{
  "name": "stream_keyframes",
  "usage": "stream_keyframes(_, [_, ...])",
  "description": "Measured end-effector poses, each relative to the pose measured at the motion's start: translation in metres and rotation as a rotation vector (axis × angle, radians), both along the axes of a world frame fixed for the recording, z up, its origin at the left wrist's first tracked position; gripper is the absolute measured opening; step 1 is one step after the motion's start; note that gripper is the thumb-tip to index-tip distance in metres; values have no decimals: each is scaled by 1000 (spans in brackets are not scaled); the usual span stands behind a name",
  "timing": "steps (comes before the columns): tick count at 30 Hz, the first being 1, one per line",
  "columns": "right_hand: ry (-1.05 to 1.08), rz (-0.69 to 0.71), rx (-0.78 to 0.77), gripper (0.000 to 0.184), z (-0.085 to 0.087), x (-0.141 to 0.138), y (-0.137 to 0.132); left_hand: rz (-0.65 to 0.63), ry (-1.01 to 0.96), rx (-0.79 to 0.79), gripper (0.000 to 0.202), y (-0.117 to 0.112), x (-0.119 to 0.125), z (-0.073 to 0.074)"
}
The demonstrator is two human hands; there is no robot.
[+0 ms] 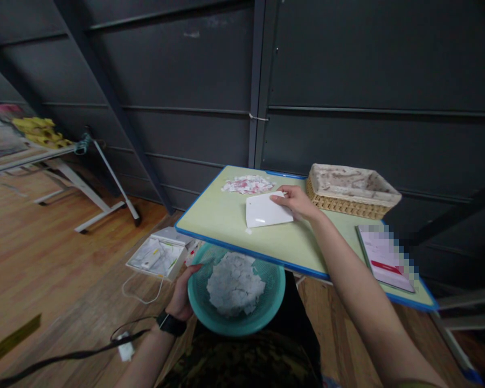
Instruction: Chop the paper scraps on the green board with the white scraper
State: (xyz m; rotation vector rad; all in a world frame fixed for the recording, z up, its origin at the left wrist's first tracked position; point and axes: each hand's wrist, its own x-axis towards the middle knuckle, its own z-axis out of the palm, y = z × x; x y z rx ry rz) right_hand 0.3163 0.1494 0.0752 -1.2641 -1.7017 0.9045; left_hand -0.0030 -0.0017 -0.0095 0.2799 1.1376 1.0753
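Observation:
My left hand (185, 291) is closed on the left rim of a teal plastic basket (275, 302), held over my lap at the near edge of the table. A heap of white paper scraps (234, 285) lies inside it. My right hand (293, 202) grips the right side of a glossy white card (267, 210), thumb on top, low over the tabletop. Close to the card's lower left corner lies a small white scrap (249, 231). Farther back on the table is a flat pile of white and pink paper scraps (248, 184).
A cloth-lined wicker basket (347, 205) and a phone or tablet (383, 258) occupy the right of the blue-edged green table (210, 210). An open white box (157, 256) and a cable (81, 355) lie on the floor at left. A dark panel wall (186, 81) stands behind.

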Motion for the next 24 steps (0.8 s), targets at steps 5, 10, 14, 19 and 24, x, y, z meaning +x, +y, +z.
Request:
stream_keyframes(5, [-13,51,-116,45,-3,1,1,20,-6,7,15,0,-1,-2])
stream_keyframes(10, [-10,162,-142,46,-6,-13,-5,10,-35,-27,26,0,-1,-2])
stream_keyframes(14, [38,241,-183,47,-5,-23,-10,-12,-43,-39,27,-1,-1,-1])
stream_keyframes(19, [206,47,-164,50,-3,-14,-4,-14,-17,-6,22,0,-2,-3])
stream_keyframes(24, [112,-16,-148,46,-8,0,4,-18,1,6,19,1,-3,-2])
